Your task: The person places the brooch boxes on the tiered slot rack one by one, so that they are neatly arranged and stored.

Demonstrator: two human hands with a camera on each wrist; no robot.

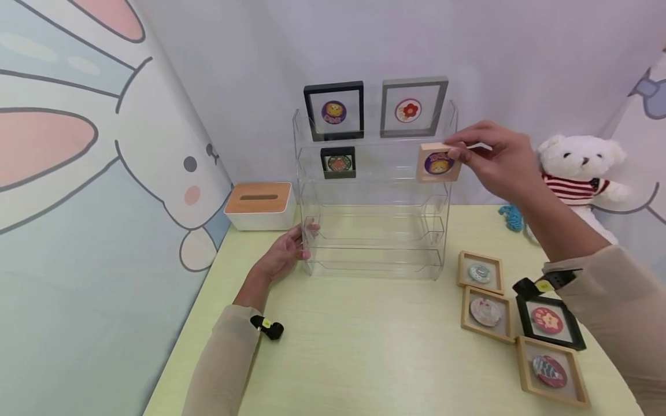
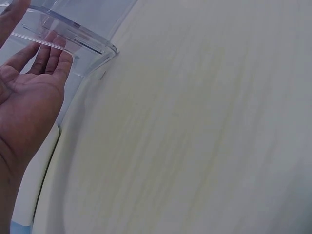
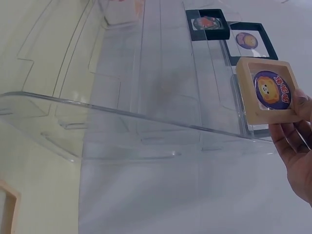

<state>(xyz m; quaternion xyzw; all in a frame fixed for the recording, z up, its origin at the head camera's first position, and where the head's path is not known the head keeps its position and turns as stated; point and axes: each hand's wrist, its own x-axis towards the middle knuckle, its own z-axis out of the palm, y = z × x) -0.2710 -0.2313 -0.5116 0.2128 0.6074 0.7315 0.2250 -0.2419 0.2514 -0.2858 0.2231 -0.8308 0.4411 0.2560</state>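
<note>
My right hand [image 1: 502, 159] pinches a small light-wood frame [image 3: 249, 92] by its right side. Inside the frame is a purple badge with a yellow lion face. It is held upright at the right end of the second tier of a clear acrylic display rack [image 1: 374, 254]. Down low, my left hand [image 1: 283, 254] holds the rack's left side, fingers showing through the clear plastic and thumb at the front edge. A black frame [image 1: 359, 110] and a grey frame [image 1: 442, 107] stand on the top tier. A small black frame [image 1: 338, 173] stands on the second tier's left.
Several badge frames lie at the right, including a wooden frame [image 1: 525, 375] and a black frame [image 1: 574, 332]. A white teddy bear [image 1: 583, 156] sits behind them near a blue object [image 1: 512, 218]. A wood-topped tissue box [image 1: 260, 214] stands left of the rack.
</note>
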